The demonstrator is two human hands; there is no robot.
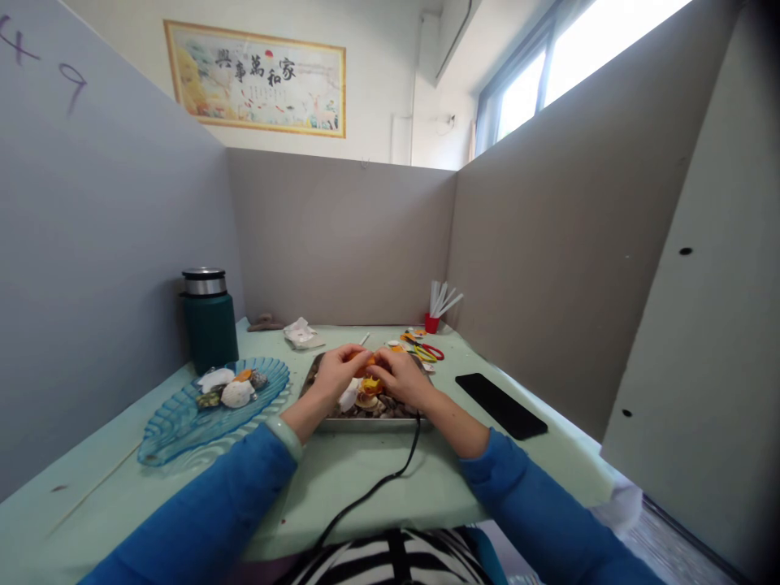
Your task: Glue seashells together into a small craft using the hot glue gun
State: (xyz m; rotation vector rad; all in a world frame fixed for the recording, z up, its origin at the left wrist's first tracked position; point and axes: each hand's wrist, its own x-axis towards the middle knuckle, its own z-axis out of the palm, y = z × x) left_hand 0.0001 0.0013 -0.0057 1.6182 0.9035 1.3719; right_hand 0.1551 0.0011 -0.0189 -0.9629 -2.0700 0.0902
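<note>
My left hand (339, 370) and my right hand (402, 377) meet above a shallow metal tray (359, 425), both closed with fingertips together. Between them shows a small orange piece (364, 362), mostly covered by the fingers, so its kind is unclear. Dark pebbles (390, 405) fill the tray. Among them lie a white shell (348, 396) and a yellow, flower-like piece (370, 386), just under my right fingers. A black cable (390, 481) runs from the tray's right front toward my lap.
On the left, a blue shell-shaped dish (176, 435) carries several shells and stones beside a green flask (210, 329). A black phone (500, 405) lies right. Behind are scissors (430, 351), a red cup (432, 323) of white sticks and crumpled tissue (300, 332). Grey partitions (341, 236) enclose the table.
</note>
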